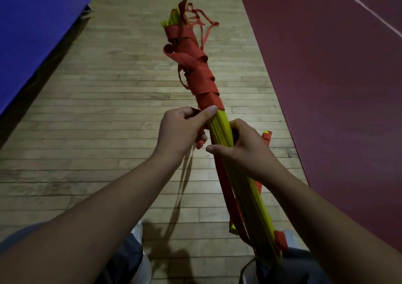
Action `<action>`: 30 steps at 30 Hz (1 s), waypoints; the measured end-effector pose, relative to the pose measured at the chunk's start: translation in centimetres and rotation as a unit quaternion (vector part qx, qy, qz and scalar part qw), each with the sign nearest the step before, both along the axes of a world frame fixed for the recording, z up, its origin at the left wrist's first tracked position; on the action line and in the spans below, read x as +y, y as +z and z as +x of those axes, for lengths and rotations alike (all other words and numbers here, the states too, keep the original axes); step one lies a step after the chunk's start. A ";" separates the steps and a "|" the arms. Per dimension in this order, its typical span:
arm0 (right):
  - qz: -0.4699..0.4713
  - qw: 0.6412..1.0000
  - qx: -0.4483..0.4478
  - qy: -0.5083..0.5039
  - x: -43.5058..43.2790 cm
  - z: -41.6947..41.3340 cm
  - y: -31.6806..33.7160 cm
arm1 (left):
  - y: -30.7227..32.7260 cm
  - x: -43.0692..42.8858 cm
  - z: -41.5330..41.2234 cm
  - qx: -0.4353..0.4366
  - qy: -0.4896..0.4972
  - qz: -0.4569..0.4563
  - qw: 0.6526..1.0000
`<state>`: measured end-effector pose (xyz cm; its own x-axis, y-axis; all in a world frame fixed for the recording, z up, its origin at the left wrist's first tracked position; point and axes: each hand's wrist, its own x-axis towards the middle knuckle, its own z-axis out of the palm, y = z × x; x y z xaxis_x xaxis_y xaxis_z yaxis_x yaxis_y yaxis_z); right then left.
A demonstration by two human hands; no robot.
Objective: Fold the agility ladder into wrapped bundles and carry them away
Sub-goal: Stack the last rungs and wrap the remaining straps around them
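The agility ladder [221, 129] is gathered into one long bundle of yellow rungs, slanting from my lap up and away over the floor. Its far half is wound in red strap [195, 70], with loose strap ends flaring at the top. My left hand [182, 129] pinches the red strap at the lower edge of the wrapping, thumb pressed against the bundle. My right hand [243, 146] grips round the yellow rungs just below it. More red strap [230, 196] hangs along the bundle's lower half.
Wooden plank floor [108, 109] lies under the bundle. A blue mat [37, 35] stands at the left. Dark red court surface [337, 77] with white lines fills the right. My knees and white shoes [139, 233] show at the bottom.
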<state>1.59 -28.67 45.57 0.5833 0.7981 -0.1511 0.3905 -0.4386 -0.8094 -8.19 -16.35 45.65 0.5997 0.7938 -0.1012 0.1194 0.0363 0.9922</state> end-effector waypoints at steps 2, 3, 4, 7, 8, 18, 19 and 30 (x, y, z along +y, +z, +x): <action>-0.005 1.000 0.001 -0.002 -0.1 -0.1 0.0 | -0.2 0.2 0.0 -0.010 -0.009 -0.027 1.000; -0.005 1.000 0.017 -0.001 -0.1 -0.1 0.1 | -0.3 0.3 0.0 -0.015 -0.014 -0.038 0.999; -0.001 0.999 0.050 -0.001 -0.2 0.1 0.1 | -0.4 0.4 0.0 -0.020 -0.016 -0.049 0.998; 0.056 0.973 0.225 -0.022 -0.6 1.0 0.4 | -0.3 0.9 0.0 -0.047 -0.019 -0.087 0.995; 0.074 0.960 0.270 -0.027 -0.7 1.3 0.6 | -0.1 1.1 0.0 -0.060 -0.024 -0.099 0.993; 0.151 0.911 0.384 0.011 -1.6 1.8 1.8 | 1.2 2.3 -0.6 -0.042 -0.129 0.025 0.990; 0.172 0.906 0.387 0.012 -1.6 1.6 1.9 | 1.5 2.5 -0.6 -0.023 -0.144 0.041 0.988; 0.143 0.977 0.136 -0.078 -0.9 1.5 0.5 | 1.6 1.3 -0.4 0.059 -0.146 0.123 0.980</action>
